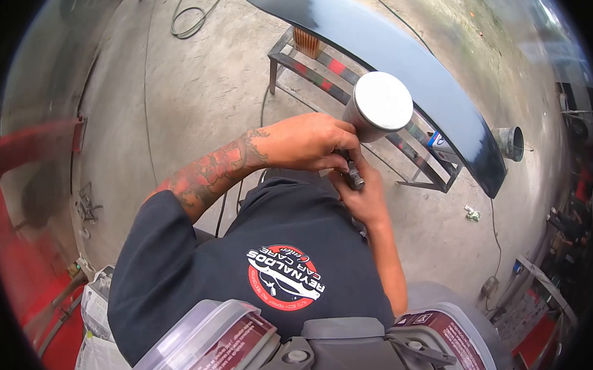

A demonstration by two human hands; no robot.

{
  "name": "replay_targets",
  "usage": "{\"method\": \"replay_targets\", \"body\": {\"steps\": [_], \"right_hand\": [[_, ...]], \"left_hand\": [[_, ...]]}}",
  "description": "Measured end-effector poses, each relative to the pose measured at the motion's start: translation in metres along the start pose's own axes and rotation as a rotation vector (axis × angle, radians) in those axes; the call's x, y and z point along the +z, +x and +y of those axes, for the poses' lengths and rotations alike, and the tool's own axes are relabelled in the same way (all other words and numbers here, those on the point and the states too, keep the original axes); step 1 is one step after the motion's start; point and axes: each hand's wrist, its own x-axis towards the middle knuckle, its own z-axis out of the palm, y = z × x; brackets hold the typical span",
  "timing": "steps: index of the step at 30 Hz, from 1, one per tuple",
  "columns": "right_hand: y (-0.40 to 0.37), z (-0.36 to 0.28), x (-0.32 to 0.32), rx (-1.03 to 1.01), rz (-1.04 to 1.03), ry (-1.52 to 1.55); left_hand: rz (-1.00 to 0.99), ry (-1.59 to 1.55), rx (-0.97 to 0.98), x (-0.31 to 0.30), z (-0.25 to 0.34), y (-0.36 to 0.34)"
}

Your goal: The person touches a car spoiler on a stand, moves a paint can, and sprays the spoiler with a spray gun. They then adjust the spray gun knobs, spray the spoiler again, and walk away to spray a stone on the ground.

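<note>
Both hands meet in front of my chest on a paint spray gun, its dark body mostly covered by fingers. The gun's cup, topped with a round white lid, rises just beyond the hands. My left hand is closed around the gun just below the cup. On the nearer side, my right hand is closed on the gun's rear part; its exact grip is partly hidden. Past the cup, a long curved glossy black panel rests on a metal stand, apart from the gun.
Under the panel are a pleated orange-brown cylinder and a blue-and-white can. A grey metal bucket lies beyond its right end. A hose coils on the concrete floor. Red bodywork stands left. A respirator fills the bottom.
</note>
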Motion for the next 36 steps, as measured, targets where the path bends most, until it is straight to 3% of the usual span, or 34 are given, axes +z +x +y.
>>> {"method": "replay_targets", "body": {"steps": [7,10,15,19,21,36], "right_hand": [[-0.035,0.01,0.043,-0.033,-0.081,0.037],[-0.04,0.01,0.052,-0.117,-0.078,0.034],[-0.045,-0.012,0.069,-0.134,-0.093,-0.004],[-0.038,-0.02,0.087,-0.275,-0.065,-0.054],[-0.03,-0.028,0.098,-0.219,-0.124,-0.043],[0.012,-0.053,0.161,-0.142,-0.092,-0.032]], "left_hand": [[0.113,0.163,-0.026,0.026,0.033,-0.061],[0.047,0.072,-0.222,0.025,0.042,-0.072],[0.125,0.042,-0.03,0.021,0.029,-0.099],[0.15,0.101,-0.152,0.011,0.037,-0.118],[0.131,0.1,-0.167,0.0,0.034,-0.129],[0.028,0.112,-0.039,-0.067,-0.01,-0.167]]}}
